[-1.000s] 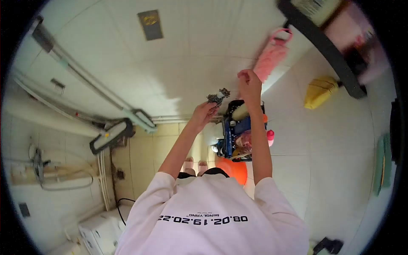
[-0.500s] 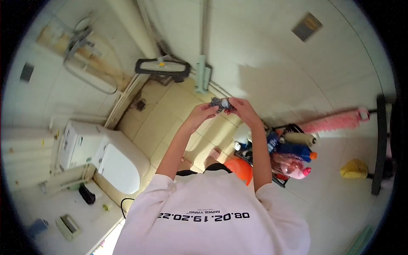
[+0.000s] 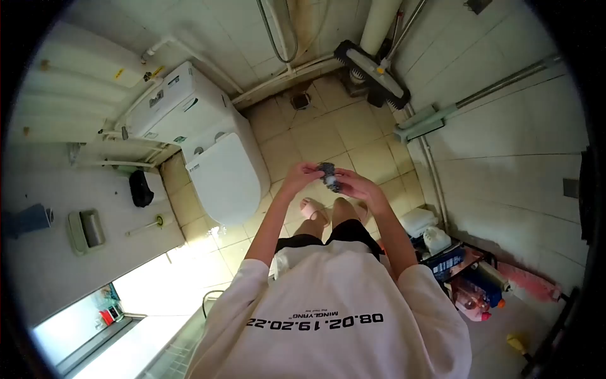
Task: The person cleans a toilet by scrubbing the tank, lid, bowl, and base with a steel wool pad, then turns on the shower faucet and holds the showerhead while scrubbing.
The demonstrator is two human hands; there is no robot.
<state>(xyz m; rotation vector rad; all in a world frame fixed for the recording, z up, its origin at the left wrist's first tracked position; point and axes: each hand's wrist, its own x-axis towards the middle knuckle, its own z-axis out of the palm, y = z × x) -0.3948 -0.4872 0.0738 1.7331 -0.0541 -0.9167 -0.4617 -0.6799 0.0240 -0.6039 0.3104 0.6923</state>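
Note:
Between my two hands is a dark grey metal scouring ball (image 3: 326,169) with a whitish lump at its lower part. The fingers of my left hand (image 3: 302,177) pinch its left side. On the right side my right hand (image 3: 357,185) grips it with bent fingers. Both hands hold it in front of my body, above the tiled floor (image 3: 319,140). What the whitish lump is, I cannot tell.
A white toilet (image 3: 227,180) with its lid down stands at the left. A broom head (image 3: 372,72) and a green squeegee (image 3: 424,123) lean at the upper right. At the lower right, a rack holds bottles (image 3: 470,294) beside a pink duster (image 3: 527,281).
The view has swung left toward the toilet. My right hand, raised near the pink duster a second ago, has come to the scouring ball and now holds it together with my left hand.

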